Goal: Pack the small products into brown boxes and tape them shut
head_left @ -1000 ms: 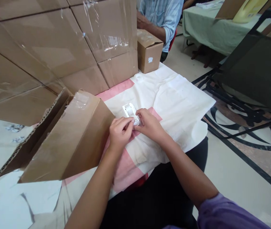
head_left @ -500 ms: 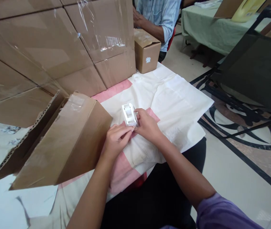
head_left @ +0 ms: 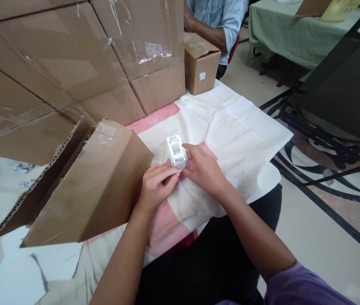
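Observation:
A small white tape dispenser (head_left: 177, 151) with a roll in it stands on the cloth-covered table in front of me. My right hand (head_left: 203, 167) grips it from the right, thumb and fingers around its side and near end. My left hand (head_left: 160, 182) is closed in a pinch at the dispenser's near edge, its fingertips close to those of my right hand. Whatever lies between the left fingertips is too small to make out. To the left of my left hand, an open cardboard box (head_left: 113, 186) lies tilted on the table.
Taped cardboard boxes (head_left: 53, 55) form a wall along the far left. A smaller closed box (head_left: 202, 70) stands behind, near a co-worker's arm (head_left: 211, 36). White paper sheets (head_left: 17, 271) lie at lower left. A folded dark chair (head_left: 341, 89) is at right.
The whole view has shifted slightly, so the scene sits a little further right. Both hands stay at the tape dispenser, with hardly any change in their grip.

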`<state>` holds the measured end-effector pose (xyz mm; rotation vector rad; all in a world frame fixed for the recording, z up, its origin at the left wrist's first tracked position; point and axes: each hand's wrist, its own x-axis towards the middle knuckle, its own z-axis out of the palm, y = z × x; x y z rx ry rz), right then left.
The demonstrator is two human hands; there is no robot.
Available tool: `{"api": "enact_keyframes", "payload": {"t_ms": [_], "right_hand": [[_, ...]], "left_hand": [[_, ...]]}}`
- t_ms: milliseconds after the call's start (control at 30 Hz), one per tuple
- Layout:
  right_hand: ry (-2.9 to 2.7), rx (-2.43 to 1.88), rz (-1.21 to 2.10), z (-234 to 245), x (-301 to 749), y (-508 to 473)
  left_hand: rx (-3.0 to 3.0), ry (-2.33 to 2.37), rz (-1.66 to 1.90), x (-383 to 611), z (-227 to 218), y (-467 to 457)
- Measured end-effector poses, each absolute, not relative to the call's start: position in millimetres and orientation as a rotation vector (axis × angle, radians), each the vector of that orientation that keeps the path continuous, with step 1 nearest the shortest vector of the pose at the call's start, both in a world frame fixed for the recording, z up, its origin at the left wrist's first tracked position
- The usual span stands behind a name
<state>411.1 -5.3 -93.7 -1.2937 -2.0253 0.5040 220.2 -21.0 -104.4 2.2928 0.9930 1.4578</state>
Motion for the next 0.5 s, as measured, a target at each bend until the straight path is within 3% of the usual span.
{"api": "enact_keyframes", "payload": {"t_ms": [233, 500], "right_hand": [[-2.096, -0.986, 0.158, -95.6, 413.6, -5.7], [-2.014, -0.842, 0.003, -93.5, 414.1, -4.6]], "left_hand": [[1.894, 1.321, 1.537, 218.8, -107.7, -20.5], [1.914, 1.265, 1.177, 220.5, -119.3, -11.7]]}}
